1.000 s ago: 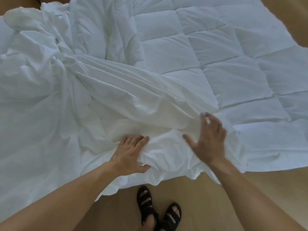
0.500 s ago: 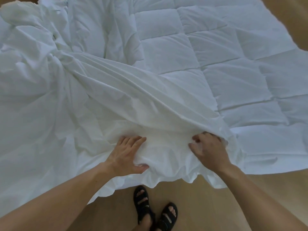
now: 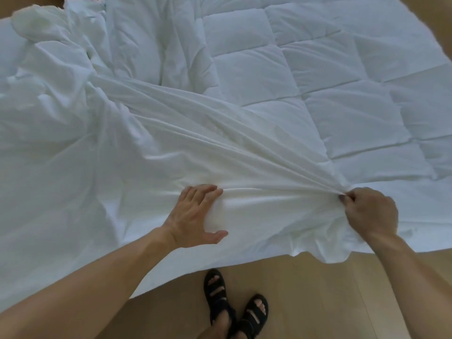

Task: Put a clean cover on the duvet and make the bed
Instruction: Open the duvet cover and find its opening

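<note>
Pressed the left hand flat on the cover, fingers straight and spread, thumb out toward the near edge; judged as pinning the cloth against sliding. Clenched the right hand round a gathered bunch of that same cover, with fingertips pinching at the meeting point of the folds. Pulled taut by that grip: long pleats fanning from the fist up and leftward to a crumpled heap at the far left. Read the pairing as anchor and puller, one hand holding ground, the other hauling cloth sideways.

Found the duvet spread wide, quilted in squares, bare across the right and far side, hidden by the cover on the left and along the near edge between the hands. Could not tell whether already inside the cover there or merely beneath it. Judged the job as partly done, with the bare right side left to sheath. Could not make out the support underneath, bed or otherwise. Saw the near hem spilling in ruffles toward the wooden floor, just below the right wrist. Stood close in black sandals, toes near the hem, presumably for reach. Expected some risk of the far-left heap bunching tighter instead of feeding out.
</note>
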A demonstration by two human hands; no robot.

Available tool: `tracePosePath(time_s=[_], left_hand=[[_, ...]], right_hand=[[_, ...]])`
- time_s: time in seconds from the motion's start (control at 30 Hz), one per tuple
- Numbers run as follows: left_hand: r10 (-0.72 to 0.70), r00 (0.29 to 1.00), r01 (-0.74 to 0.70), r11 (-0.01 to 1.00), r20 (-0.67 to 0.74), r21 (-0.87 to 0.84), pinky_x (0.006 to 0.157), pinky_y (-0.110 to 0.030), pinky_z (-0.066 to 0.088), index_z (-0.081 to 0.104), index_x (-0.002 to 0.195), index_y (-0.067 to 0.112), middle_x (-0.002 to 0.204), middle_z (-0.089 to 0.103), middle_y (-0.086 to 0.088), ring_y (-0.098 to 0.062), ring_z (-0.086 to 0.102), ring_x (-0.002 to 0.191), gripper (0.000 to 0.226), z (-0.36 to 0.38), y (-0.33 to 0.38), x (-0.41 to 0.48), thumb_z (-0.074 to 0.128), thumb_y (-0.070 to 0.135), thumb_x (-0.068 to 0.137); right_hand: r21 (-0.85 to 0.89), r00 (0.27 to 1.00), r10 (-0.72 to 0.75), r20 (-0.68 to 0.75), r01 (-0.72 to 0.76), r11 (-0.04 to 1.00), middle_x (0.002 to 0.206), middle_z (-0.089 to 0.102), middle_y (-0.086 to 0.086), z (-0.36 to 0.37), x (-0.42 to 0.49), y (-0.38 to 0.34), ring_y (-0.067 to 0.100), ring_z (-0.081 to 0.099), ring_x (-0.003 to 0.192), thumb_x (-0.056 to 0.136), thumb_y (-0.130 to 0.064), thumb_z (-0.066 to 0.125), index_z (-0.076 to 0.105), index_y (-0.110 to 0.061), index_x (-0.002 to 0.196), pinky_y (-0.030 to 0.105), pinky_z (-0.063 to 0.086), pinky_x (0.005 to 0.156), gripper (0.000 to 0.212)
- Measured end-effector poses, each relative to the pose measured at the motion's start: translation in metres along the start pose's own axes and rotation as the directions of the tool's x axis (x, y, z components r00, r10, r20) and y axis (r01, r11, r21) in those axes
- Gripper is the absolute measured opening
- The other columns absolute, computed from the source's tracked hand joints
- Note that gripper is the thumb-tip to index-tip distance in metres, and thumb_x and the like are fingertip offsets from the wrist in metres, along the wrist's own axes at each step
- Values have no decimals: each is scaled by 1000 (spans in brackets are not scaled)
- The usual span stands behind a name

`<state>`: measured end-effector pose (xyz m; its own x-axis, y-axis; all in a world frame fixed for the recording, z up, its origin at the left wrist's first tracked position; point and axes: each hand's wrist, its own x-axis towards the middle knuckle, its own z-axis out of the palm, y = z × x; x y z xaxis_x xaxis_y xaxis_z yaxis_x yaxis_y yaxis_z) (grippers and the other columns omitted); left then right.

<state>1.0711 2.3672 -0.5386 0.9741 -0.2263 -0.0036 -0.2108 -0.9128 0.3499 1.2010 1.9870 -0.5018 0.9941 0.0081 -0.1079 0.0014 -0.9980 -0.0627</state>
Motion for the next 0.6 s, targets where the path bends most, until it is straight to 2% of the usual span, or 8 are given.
tracePosePath(time_s=[0.03, 0.1, 0.2, 0.3, 0.37, 0.47, 0.53, 0.6], left_hand=[[9, 1000, -9, 1000, -9, 18, 113, -52, 29, 37, 143, 16, 141, 45, -9, -28, 40, 130, 100, 0, 0, 0, 61, 75, 67], [26, 1000, -25, 997, -2, 74, 113, -52, 27, 40, 142, 15, 141, 45, -10, -30, 42, 131, 99, 2, 2, -2, 62, 74, 66], [127, 992, -128, 981, 14, 146, 109, -55, 30, 42, 138, 15, 141, 42, -9, -32, 42, 131, 92, 12, 17, -4, 66, 67, 65], [278, 958, -287, 933, 72, 218, 106, -55, 31, 47, 132, 14, 139, 43, -7, -29, 42, 127, 82, 31, 52, 8, 71, 53, 65], [229, 961, -262, 934, 158, 244, 110, -57, 25, 43, 138, 10, 142, 42, -9, -30, 41, 129, 84, 38, 82, 27, 73, 45, 68], [37, 932, -169, 924, 360, 342, 118, -59, 1, 3, 156, 4, 162, 9, -15, -36, 12, 147, 85, 41, 115, 64, 51, 41, 95], [1, 921, -167, 904, 390, 394, 118, -60, 5, -2, 156, 6, 158, 5, -16, -41, 12, 143, 89, 41, 128, 82, 50, 45, 95], [-27, 910, -169, 887, 414, 430, 114, -62, 15, 3, 154, 5, 151, 14, -19, -44, 22, 134, 92, 51, 133, 92, 58, 44, 91]], right_hand=[[-33, 1000, 6, -10, -7, 999, 71, 64, 10, 1, -1, -2, 35, 59, 68, 92, -20, 63, 72, -6, 75, 38, 41, 68, 24], [50, 999, -34, -11, 35, 998, 71, 64, 8, 8, -7, -24, 30, 56, 65, 92, -21, 63, 71, -7, 74, 34, 36, 66, 23], [314, 994, -53, 98, 19, 949, 84, 67, -2, 10, -16, -45, 18, 55, 74, 95, -29, 61, 72, -19, 86, 30, 37, 68, 17], [571, 987, 18, 161, -107, 814, 83, 66, -12, 8, -29, -35, 11, 60, 77, 95, -31, 63, 68, -25, 85, 25, 42, 67, 12], [678, 984, 129, 124, -179, 713, 90, 65, -13, 7, -40, -23, 11, 60, 82, 97, -31, 59, 67, -25, 92, 27, 44, 73, 11], [705, 897, 423, 132, -385, 596, 118, 63, -2, 14, -47, 5, 19, 57, 104, 102, -31, 49, 62, -17, 123, 33, 43, 90, 28], [676, 821, 525, 224, -519, 524, 132, 59, 5, 24, -45, 20, 25, 56, 117, 102, -31, 50, 54, -14, 136, 38, 42, 97, 39], [665, 793, 511, 331, -581, 470, 133, 58, 6, 32, -42, 23, 26, 57, 116, 97, -35, 59, 49, -16, 140, 39, 45, 97, 49]])
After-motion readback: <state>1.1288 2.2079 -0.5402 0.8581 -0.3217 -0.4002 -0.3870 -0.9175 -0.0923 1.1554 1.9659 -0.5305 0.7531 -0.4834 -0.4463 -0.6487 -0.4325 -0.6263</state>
